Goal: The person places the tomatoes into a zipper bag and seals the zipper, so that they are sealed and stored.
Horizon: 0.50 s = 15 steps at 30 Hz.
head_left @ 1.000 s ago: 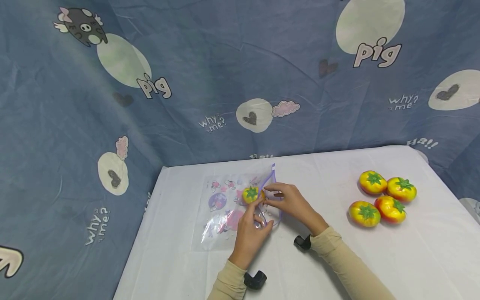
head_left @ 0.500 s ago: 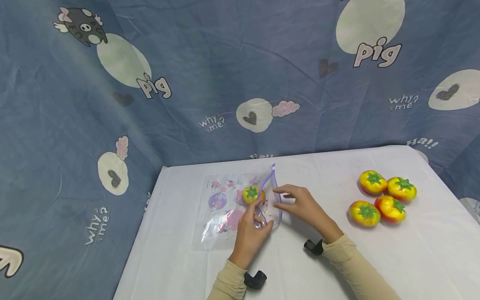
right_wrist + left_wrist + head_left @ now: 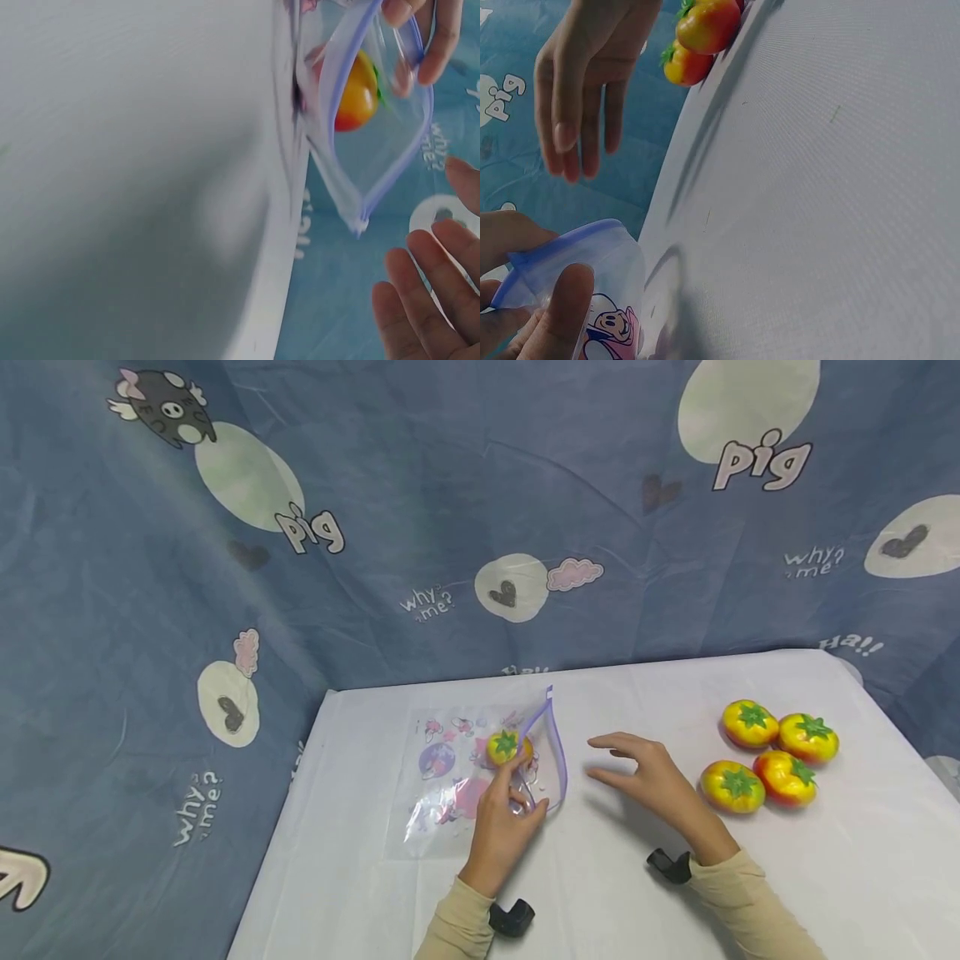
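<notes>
A clear zip bag (image 3: 427, 810) with pink and purple cartoon prints and a purple zip rim lies on the white table. Its mouth faces right and gapes. Inside, close to the mouth, sits a yellow-red tomato (image 3: 501, 747) with a green top; the right wrist view shows this tomato (image 3: 357, 94) through the opening. My left hand (image 3: 498, 835) pinches the near part of the bag's rim between fingers and thumb. To the right of the bag, my right hand (image 3: 648, 777) is held over the table, fingers and thumb apart, holding nothing.
Several more tomatoes (image 3: 732, 787) stand in a cluster at the right of the table (image 3: 600, 902). A blue printed cloth (image 3: 390, 518) hangs behind and to the left. A black wrist mount (image 3: 512, 918) sticks out from each sleeve.
My right hand has let go of the bag's mouth and moved right, toward the tomato cluster. The left hand has kept its grip, and the tomato in the bag has stayed in place.
</notes>
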{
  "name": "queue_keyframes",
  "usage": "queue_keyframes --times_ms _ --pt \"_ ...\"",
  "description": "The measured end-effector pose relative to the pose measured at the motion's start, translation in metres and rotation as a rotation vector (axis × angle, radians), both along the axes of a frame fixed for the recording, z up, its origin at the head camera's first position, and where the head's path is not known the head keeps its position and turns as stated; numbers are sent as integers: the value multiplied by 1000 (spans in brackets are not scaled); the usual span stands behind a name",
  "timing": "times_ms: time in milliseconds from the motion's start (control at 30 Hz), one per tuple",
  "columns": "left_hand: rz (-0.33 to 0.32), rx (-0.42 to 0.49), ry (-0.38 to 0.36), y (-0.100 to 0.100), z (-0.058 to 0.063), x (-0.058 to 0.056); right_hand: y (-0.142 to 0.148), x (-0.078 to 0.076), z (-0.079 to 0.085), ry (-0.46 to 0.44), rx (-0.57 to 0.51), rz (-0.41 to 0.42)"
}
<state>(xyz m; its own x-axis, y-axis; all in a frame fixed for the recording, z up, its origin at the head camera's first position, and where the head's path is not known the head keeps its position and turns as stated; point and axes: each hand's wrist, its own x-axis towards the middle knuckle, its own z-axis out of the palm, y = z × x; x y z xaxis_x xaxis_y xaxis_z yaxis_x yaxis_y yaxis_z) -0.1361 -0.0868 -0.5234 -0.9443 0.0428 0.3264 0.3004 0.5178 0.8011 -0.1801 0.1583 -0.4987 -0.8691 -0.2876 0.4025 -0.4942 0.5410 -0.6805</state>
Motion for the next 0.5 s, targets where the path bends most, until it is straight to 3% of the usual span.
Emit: queue_keyframes --times_ms 500 --pt "-5 8 -31 0 3 1 51 5 4 37 56 -98"
